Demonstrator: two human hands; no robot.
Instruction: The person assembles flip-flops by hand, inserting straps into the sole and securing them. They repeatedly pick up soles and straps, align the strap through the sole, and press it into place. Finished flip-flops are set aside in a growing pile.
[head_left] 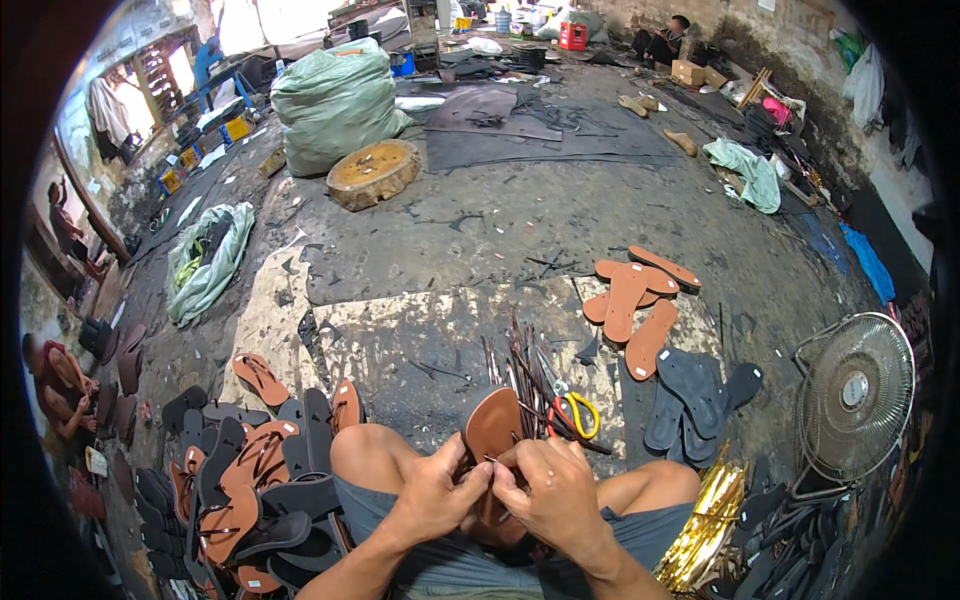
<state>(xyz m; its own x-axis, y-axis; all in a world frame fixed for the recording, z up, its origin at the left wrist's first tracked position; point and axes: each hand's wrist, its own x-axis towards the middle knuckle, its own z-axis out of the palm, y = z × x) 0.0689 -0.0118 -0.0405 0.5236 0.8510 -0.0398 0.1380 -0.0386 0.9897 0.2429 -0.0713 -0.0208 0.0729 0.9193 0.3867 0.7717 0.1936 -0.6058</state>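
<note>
I sit on the floor with a brown sandal sole point(492, 422) held upright over my lap. My left hand point(437, 492) grips its left edge, fingers curled around it. My right hand point(553, 490) holds the sole's lower right side, and its fingertips pinch a thin strap end against the sole. A bundle of thin dark straps point(522, 368) lies on the floor just beyond the sole. Scissors with yellow and red handles point(573, 410) lie beside the straps, right of the sole.
Finished brown and black sandals point(250, 480) are piled at my left. Bare brown soles point(630, 300) and dark soles point(690, 385) lie to the right. A floor fan point(855, 395) and gold strips point(705, 520) stand at my right. Sacks point(335, 100), a round wood block point(373, 172) and seated people point(55, 385) lie farther off.
</note>
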